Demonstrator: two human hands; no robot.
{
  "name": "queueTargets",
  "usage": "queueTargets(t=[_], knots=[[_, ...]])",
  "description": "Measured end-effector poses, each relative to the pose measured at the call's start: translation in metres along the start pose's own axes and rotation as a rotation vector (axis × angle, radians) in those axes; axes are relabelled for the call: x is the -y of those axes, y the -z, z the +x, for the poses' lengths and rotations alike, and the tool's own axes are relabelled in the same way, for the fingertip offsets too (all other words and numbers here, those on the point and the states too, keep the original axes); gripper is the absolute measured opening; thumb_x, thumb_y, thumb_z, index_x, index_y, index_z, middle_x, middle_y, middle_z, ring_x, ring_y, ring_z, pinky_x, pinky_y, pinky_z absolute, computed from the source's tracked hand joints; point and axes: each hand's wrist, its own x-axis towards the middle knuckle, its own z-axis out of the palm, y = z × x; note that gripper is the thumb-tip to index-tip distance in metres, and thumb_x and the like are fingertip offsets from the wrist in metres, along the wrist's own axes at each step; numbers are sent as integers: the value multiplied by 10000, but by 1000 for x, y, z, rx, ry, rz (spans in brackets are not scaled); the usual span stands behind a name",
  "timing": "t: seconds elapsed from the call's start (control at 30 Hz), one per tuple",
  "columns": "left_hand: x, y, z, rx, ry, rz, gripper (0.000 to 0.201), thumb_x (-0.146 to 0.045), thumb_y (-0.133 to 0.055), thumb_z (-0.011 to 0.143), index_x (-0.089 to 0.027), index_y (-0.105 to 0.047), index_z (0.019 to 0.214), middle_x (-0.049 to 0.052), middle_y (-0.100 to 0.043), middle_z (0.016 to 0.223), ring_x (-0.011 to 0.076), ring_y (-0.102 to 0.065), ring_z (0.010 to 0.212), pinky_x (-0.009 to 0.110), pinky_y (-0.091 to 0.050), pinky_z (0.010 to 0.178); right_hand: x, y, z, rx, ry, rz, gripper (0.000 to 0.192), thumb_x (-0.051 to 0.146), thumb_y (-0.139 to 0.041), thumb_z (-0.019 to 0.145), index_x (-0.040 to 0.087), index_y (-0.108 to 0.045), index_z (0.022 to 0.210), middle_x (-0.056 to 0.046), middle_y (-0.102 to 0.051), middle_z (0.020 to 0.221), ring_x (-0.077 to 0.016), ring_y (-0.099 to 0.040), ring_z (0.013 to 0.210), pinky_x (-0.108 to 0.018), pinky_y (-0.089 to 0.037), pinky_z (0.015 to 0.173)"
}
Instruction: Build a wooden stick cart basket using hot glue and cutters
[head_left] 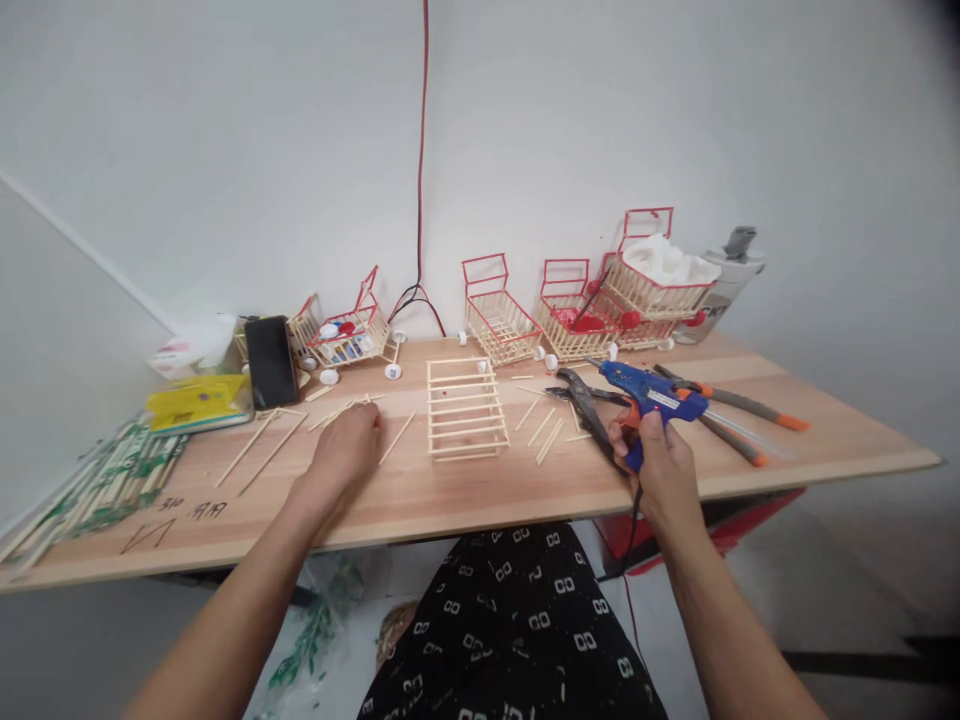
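My right hand (664,462) is closed around the handle of a blue hot glue gun (654,392), its nozzle pointing left over the table. A clear glue stick (739,430) sticks out of its back end. My left hand (349,440) rests on the wood with curled fingers, beside some thin wooden sticks (330,412); its fingertips are hidden, so any stick in them cannot be made out. Between the hands lies a small frame of glued sticks (466,420), with several crossbars on top. Loose short sticks (541,427) lie right of the frame.
Several miniature stick carts (499,325) with red handles stand along the wall. Black-handled pliers (589,410) and orange-grey pliers (750,405) flank the glue gun. At left are a black phone (272,362), a yellow packet (199,402) and wrapped chopsticks (112,485). A white canister (724,290) stands back right.
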Motion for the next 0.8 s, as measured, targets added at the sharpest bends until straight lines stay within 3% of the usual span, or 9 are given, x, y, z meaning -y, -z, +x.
queueTargets(t=[0.23, 0.37, 0.63, 0.8], knots=[[-20, 3, -13, -21, -40, -63, 297, -369, -395, 969, -179, -605, 881, 138, -703, 952, 269, -650, 864, 329, -427, 689, 1, -2, -1, -25, -10, 18, 457, 649, -619, 840, 193, -599, 830, -3, -612, 699, -100, -511, 550, -209, -422, 488], [-24, -2, -18, 3, -34, -32, 193, -315, -446, 940, -194, -582, 875, 124, -695, 960, 270, -647, 884, 327, -423, 674, 0, -1, 0, -24, -11, 20, 465, 656, -629, 828, 192, -607, 826, -4, -616, 694, -94, -508, 545, -201, -413, 481], [-11, 3, -14, 29, 6, 50, 253, -201, -363, 929, -175, -610, 882, 179, -700, 964, 323, -664, 911, 368, -436, 690, 2, 0, -2, -1, -2, 3, 452, 646, -631, 837, 198, -595, 797, 4, -599, 693, -94, -500, 579, -198, -433, 527], [4, 1, -18, -13, 50, -49, 257, -220, -400, 898, -170, -640, 976, 173, -723, 966, 340, -666, 919, 379, -451, 718, 2, 0, -2, 5, 5, 0, 441, 637, -623, 850, 196, -609, 831, 0, -603, 714, -94, -496, 588, -197, -438, 534]])
